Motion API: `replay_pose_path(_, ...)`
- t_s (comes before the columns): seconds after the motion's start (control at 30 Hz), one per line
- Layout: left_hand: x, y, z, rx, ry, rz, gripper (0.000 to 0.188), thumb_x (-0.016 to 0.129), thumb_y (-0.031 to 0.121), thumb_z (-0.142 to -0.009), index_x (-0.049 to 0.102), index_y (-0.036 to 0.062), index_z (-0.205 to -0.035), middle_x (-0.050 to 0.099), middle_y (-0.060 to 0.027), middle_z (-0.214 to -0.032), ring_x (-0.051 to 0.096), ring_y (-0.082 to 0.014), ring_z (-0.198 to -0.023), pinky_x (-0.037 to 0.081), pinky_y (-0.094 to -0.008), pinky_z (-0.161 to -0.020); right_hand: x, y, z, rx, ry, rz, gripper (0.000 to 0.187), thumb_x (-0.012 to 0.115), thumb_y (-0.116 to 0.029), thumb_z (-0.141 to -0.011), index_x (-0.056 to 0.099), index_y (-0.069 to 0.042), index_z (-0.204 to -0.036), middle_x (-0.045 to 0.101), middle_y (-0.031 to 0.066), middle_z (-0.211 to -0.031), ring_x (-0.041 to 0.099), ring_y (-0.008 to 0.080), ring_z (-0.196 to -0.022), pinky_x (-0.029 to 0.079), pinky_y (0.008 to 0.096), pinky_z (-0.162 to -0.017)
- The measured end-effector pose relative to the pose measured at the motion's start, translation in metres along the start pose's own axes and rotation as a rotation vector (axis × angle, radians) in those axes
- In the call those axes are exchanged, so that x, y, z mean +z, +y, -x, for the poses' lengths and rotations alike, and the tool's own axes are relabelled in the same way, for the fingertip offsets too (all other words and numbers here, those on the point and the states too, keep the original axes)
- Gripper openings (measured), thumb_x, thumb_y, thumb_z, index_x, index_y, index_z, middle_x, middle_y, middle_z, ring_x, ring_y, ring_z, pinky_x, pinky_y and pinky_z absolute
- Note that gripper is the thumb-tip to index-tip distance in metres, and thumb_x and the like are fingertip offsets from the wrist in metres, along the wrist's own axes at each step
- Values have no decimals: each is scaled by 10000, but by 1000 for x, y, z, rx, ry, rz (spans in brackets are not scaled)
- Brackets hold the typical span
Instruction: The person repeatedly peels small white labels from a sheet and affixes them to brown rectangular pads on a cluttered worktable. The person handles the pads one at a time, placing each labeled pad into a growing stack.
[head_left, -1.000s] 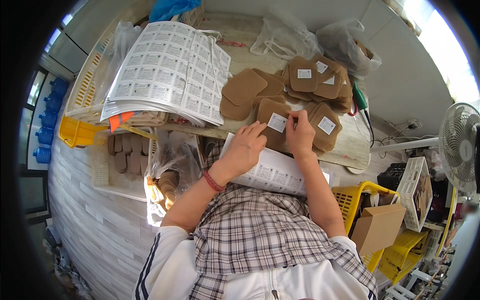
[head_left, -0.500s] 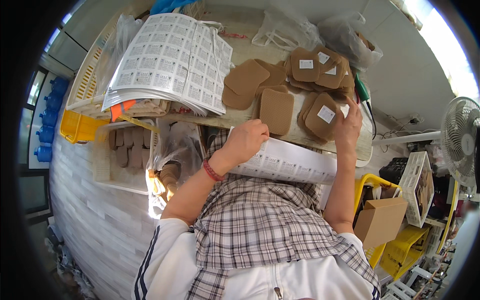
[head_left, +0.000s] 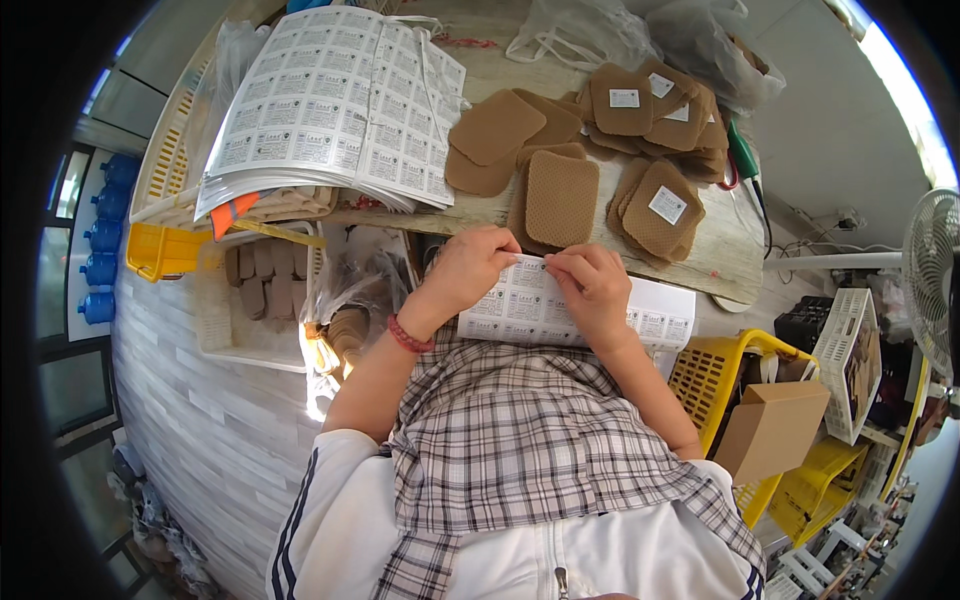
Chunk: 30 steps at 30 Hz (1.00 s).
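Note:
A white sheet of printed labels (head_left: 510,305) lies over my lap, just below the table's front edge. My left hand (head_left: 472,262) pinches its upper edge. My right hand (head_left: 592,285) is bent over the same edge, fingertips pinched close to the left ones; whether a loose label is between them is too small to tell. Right beyond my hands, a brown textured pad (head_left: 562,198) lies on other pads at the table edge. To its right is a small pile of pads, the top one bearing a white label (head_left: 667,206). Plain brown pads (head_left: 497,128) lie to the left.
A thick stack of label sheets (head_left: 300,100) covers the table's left side. More labelled pads (head_left: 622,100) are heaped at the right, beside a green-handled tool (head_left: 741,152) with a cord. Clear plastic bags (head_left: 580,35) lie behind. A yellow basket (head_left: 700,378) stands at my right.
My right hand has come from the labelled pile, back and left, to the label sheet beside my left hand. The sheet's right part now shows more of its blank border.

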<state>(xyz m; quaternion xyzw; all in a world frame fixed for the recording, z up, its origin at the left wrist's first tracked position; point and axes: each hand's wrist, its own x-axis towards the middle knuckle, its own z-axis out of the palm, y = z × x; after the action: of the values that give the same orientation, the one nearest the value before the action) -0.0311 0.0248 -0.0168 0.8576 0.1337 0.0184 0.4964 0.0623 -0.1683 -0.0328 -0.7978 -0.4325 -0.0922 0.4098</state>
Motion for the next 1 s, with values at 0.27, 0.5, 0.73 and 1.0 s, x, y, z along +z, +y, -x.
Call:
replay_pose_path(0.27, 1, 3, -4, -44, -29, 67, 147, 640, 79, -909, 700, -34, -981, 702, -111, -869, 660, -179, -808, 512, -314, -749, 9, 5, 3, -23, 75, 21, 212, 788, -55, -748, 744, -101, -950, 690, 14, -911, 647, 226, -839, 502, 351, -754)
replay_pose_path(0.5, 3, -1, -4, -46, -28, 76, 143, 640, 77, -908, 704, -36, -965, 703, -107, -869, 661, -178, -808, 511, -313, -748, 7, 6, 11, -116, 43, 110, 253, 788, -42, -736, 758, -97, -981, 703, 28, -949, 660, 227, -843, 523, 351, -754)
replay_pose_path(0.73, 7, -3, -4, 14, 4, 47, 133, 650, 79, -909, 696, -37, -956, 681, -118, -865, 649, -208, -797, 502, -328, -736, 8, 7, 14, -74, 56, 27, 196, 792, -36, -754, 754, -103, -934, 704, 34, -955, 663, 230, -851, 540, 345, -730)
replay_pose_path(1.0, 10, 0, -3, 127, 41, -36, 124, 632, 99, -942, 654, -23, -941, 619, -136, -862, 618, -269, -802, 479, -361, -734, 10, 4, 14, 48, 73, -66, 175, 790, -10, -756, 737, -86, -905, 696, 43, -935, 663, 238, -839, 554, 328, -709)
